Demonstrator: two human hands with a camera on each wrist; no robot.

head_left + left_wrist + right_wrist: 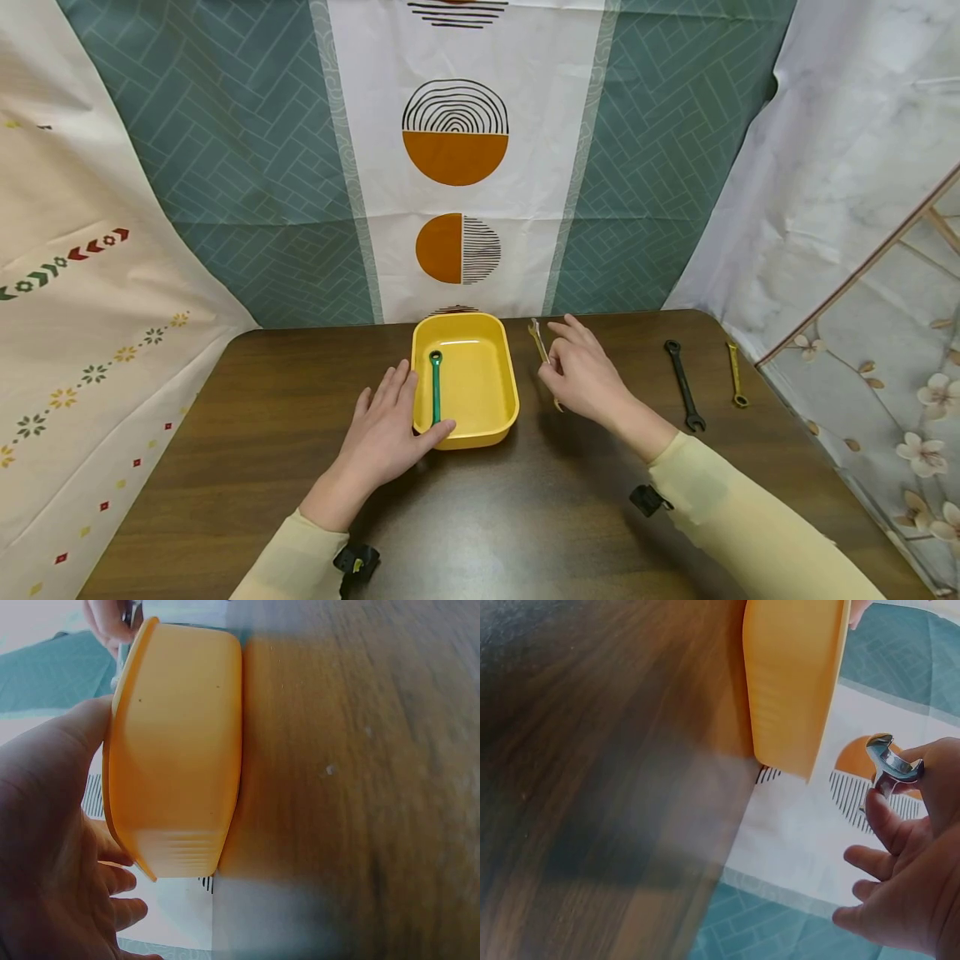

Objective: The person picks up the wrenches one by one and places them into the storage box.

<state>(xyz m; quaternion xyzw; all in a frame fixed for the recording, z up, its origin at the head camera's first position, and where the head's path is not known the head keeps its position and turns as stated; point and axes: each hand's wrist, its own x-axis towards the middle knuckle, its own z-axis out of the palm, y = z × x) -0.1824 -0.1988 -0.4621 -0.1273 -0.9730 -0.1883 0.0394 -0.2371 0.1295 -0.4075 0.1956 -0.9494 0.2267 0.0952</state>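
A yellow plastic tray (480,400) stands on the table with a green ratchet wrench (437,387) lying inside along its left side. My left hand (384,429) rests on the tray's left rim, fingers extended, the thumb reaching over the near left corner. To the right of the tray, my right hand (587,371) pinches a shiny metal wrench (537,335) between thumb and index finger, above the table. Its open-ended jaw shows in the right wrist view, where the wrench (889,766) pokes out from between the fingertips. The rest of its shaft is partly hidden by the hand.
Farther right on the brown wooden table (247,450) lie a black wrench (683,383) and a gold-coloured wrench (736,375), side by side. A patterned cloth (255,167) hangs behind the table's back edge, and a floral cloth (885,400) borders the right.
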